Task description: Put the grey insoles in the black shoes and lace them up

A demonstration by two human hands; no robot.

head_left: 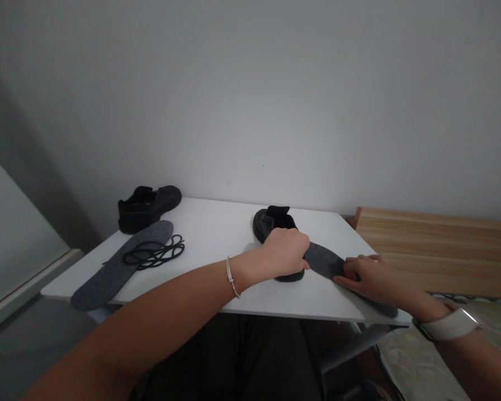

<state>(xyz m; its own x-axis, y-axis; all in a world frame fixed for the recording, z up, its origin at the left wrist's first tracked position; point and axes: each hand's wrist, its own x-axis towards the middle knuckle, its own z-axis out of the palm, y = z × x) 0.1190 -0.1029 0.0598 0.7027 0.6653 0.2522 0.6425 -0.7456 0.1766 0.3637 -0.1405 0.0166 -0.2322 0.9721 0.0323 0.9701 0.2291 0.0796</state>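
Observation:
A dark grey insole (322,259) lies slantwise over the right side of the white table. My left hand (286,250) is closed at its far tip, above a black shoe (290,277), and covers much of that shoe's middle. Fingers and thumb of my right hand (367,278) grip the same insole around its middle. On the left, a second grey insole (104,281) rests with one end over the table's front edge. A loose bundle of black shoelaces (154,253) lies partly across it. Behind them stands another black shoe (140,211) without visible laces.
The white table (225,223) reaches back to a pale wall (250,100). Beyond its right side is a wood-grain board (434,250), with a patterned pale surface (426,340) below. My legs in dark trousers (234,356) are under the front edge.

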